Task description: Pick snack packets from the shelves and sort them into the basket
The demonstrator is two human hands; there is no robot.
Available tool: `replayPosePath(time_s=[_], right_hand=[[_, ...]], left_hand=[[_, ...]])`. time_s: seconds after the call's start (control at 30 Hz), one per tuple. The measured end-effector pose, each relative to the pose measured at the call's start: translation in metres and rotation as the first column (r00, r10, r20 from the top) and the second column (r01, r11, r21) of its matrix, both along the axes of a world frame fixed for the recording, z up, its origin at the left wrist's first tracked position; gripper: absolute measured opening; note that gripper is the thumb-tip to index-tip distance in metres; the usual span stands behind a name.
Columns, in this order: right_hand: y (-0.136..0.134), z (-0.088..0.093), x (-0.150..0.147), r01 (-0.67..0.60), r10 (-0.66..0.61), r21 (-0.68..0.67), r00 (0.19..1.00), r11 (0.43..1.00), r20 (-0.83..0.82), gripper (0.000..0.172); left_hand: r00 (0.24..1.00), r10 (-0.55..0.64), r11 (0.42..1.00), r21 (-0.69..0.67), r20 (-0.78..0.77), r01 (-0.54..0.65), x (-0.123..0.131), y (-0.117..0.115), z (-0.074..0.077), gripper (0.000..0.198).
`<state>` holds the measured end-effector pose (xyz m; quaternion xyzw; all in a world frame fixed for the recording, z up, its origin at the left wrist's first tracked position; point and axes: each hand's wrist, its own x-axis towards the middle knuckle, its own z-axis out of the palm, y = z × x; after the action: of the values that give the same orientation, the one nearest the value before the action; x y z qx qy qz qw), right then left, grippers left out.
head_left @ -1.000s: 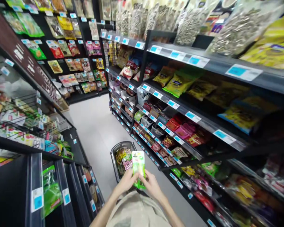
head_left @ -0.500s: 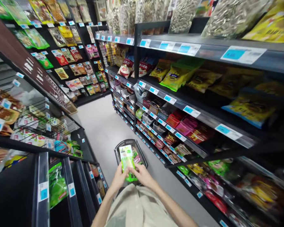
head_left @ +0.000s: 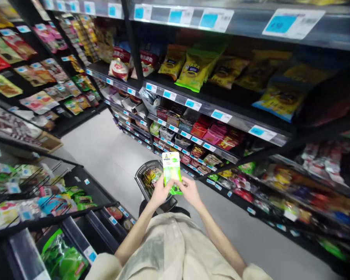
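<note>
Between both hands, in front of my body, is a green and white snack packet [head_left: 172, 168], held upright with its printed side towards me. My left hand [head_left: 162, 191] grips its lower left edge, thumb on the front. On the lower right edge my right hand [head_left: 189, 189] is closed in the same way. The fingers behind the packet are hidden. Below and slightly left, a black shopping basket [head_left: 140, 171] with several colourful packets [head_left: 152, 179] in it is near my feet, partly covered by the packet and my left hand.
Ahead and to the right runs a black shelf unit [head_left: 221, 95] with yellow snack bags [head_left: 194, 70] and price tags. Hanging packets [head_left: 39, 102] fill a rack at the far left. A low display [head_left: 76, 177] stands close on my left. Grey floor [head_left: 96, 136] lies between them.
The view has turned to the right and downward. The packet and both hands appear further right and higher, and the packet now covers less of the basket. Both hands keep their hold.
</note>
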<state>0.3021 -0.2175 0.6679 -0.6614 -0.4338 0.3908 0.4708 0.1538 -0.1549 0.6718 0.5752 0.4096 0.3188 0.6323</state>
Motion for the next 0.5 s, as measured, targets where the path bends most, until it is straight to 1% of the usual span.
replayPosePath(time_s=[0.07, 0.13, 0.2, 0.33, 0.43, 0.5], right_hand=[[0.006, 0.004, -0.005, 0.099, -0.099, -0.001, 0.995, 0.995, 0.021, 0.055], [0.009, 0.005, -0.021, 0.191, -0.191, -0.008, 0.981, 0.982, 0.03, 0.053], [0.012, 0.001, -0.047, 0.282, -0.281, -0.028, 0.959, 0.959, 0.029, 0.053], [0.018, -0.016, -0.116, 0.435, -0.435, -0.096, 0.9, 0.895, 0.017, 0.054], [0.018, -0.024, -0.153, 0.494, -0.498, -0.129, 0.867, 0.86, 0.006, 0.054], [0.016, -0.026, -0.164, 0.511, -0.516, -0.133, 0.857, 0.849, -0.001, 0.052]], left_hand=[[0.996, -0.092, 0.996, -0.005, 0.021, 0.092, -0.004, 0.016, 0.001, 0.044], [0.982, -0.185, 0.982, -0.02, 0.027, 0.186, -0.017, 0.033, -0.002, 0.043], [0.96, -0.279, 0.959, -0.05, 0.031, 0.281, -0.037, 0.05, -0.007, 0.043], [0.892, -0.452, 0.885, -0.121, 0.005, 0.449, -0.083, 0.082, -0.022, 0.046], [0.86, -0.51, 0.844, -0.201, -0.014, 0.498, -0.109, 0.092, -0.035, 0.042], [0.859, -0.511, 0.832, -0.243, 0.013, 0.499, -0.118, 0.091, -0.041, 0.043]])
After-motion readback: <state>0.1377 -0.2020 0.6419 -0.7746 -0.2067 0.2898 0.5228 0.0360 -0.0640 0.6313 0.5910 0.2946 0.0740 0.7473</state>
